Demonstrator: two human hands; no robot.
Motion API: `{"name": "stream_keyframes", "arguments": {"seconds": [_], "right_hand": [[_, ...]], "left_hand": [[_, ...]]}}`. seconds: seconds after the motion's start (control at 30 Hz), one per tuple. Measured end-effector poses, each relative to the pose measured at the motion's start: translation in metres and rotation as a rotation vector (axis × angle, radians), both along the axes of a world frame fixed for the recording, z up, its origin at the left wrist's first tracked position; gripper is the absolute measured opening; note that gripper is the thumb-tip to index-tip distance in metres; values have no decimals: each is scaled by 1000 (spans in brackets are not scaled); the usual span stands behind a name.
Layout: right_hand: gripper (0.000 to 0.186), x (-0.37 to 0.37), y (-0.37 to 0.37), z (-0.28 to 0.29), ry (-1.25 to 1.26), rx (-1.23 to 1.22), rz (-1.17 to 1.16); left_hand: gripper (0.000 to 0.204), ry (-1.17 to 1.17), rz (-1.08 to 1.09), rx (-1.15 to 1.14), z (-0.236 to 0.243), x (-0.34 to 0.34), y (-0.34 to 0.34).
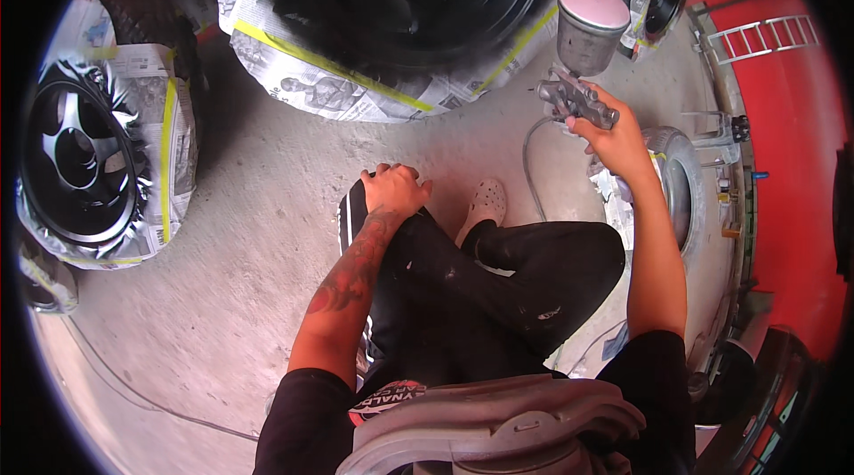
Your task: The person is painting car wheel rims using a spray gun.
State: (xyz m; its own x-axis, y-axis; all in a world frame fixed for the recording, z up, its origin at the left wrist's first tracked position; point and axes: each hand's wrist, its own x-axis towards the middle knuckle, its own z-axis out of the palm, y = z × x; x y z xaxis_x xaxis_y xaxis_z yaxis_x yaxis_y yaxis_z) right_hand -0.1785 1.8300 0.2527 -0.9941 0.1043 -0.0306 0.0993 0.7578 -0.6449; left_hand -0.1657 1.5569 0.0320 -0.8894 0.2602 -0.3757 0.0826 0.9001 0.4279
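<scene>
My right hand (pixel 616 139) grips a metal spray gun (pixel 578 103) by its handle, with a silver cup with a pink lid (pixel 590 28) on top. A thin hose (pixel 528 162) hangs from the gun toward the floor. Just left of the gun stands a large wheel (pixel 418 8), its rim glossy black and its tyre wrapped in newspaper (pixel 329 94) held by yellow tape. The gun is apart from the wheel; whether it sprays I cannot tell. My left hand (pixel 396 190) lies over my bent knee, fingers spread and holding nothing.
Another newspaper-masked wheel (pixel 82 150) with a black and silver rim stands at the left. A bare tyre (pixel 680 186) is beside my right forearm. A hose (pixel 169 408) crosses the concrete floor (pixel 258 297). A ladder (pixel 767 37) shows against the red surface at right.
</scene>
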Motion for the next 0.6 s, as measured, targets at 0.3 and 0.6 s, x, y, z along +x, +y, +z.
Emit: {"name": "stream_keyframes", "arguments": {"seconds": [0.3,0.6], "right_hand": [[29,-38,-85,-80,499,-717,-502],[43,-155,-92,-142,924,-679,-621]], "left_hand": [[51,-9,-8,15,-6,-1,6],[50,27,8,-2,3,7,-4]]}}
